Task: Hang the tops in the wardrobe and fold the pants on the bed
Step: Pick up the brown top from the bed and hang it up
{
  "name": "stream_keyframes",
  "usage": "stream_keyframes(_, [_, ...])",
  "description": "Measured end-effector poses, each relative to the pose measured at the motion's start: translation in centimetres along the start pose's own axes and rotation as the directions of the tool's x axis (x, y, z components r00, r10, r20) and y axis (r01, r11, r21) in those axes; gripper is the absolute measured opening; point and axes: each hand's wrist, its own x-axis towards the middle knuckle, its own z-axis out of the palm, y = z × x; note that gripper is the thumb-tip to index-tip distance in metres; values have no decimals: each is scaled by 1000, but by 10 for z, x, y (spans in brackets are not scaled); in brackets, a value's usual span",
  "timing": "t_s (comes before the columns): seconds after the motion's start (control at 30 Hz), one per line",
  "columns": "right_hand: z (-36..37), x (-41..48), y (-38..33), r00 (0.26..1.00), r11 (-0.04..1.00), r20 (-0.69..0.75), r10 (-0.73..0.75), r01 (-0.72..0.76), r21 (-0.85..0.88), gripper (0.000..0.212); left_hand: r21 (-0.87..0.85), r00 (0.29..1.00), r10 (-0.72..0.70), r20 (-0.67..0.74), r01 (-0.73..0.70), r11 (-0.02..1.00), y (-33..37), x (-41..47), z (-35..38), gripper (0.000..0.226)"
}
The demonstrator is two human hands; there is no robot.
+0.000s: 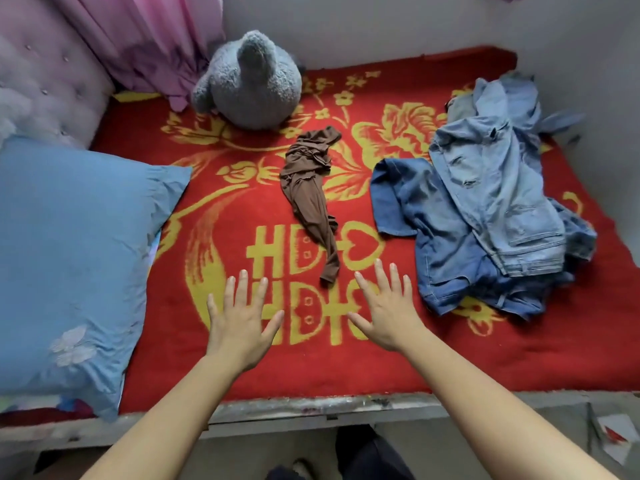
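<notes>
We saw the bed (311,408) w/ a red & yellow blanket (221,362) spread over it. On the blanket lay a blue pillow (76,254) at the left edge, a grey plush toy (252,84) at the back, a crumpled brown garment (308,195) approx. mid-bed, & a denim pile (485,220) on the right, apart from it.

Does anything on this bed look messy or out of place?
Yes. A brown garment lies twisted and crumpled on the red blanket; denim clothes sit in a rumpled heap to its right. Nothing looks torn or spilled.
</notes>
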Motion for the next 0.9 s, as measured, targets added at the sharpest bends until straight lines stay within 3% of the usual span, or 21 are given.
stream_keyframes(0.27, [77, 116, 7, 997, 980, 76, 9, -24, 197, 80, -104, 988, -6, 153, 22, 994, 9, 112, 95, 69])
stream_keyframes(0.43, [153, 187, -5, 991, 905, 29, 133, -134, 404, 78, -26, 963, 75, 257, -71, 997, 1, 198, 190, 65])
stream_keyframes(0.53, [187, 234, -14, 974, 861, -13, 225, -192, 470, 80, -33, 923, 58, 379, -49, 998, -11, 223, 236, 62])
stream_keyframes(0.67, [204, 298, -25, 947, 810, -100, 306, -204, 550, 75, -100, 933, 90, 349, -59, 993, -26, 233, 255, 56])
stream_keyframes(0.83, [224, 282, -50, 982, 826, -7, 189, -155, 543, 44, -224, 943, 101, 318, -29, 974, -35, 249, 243, 43])
stream_keyframes(0.9, [228, 244, -58, 997, 880, 73, 35, -66, 471, 35, -250, 976, 19, 218, 37, 967, -29, 255, 235, 37])
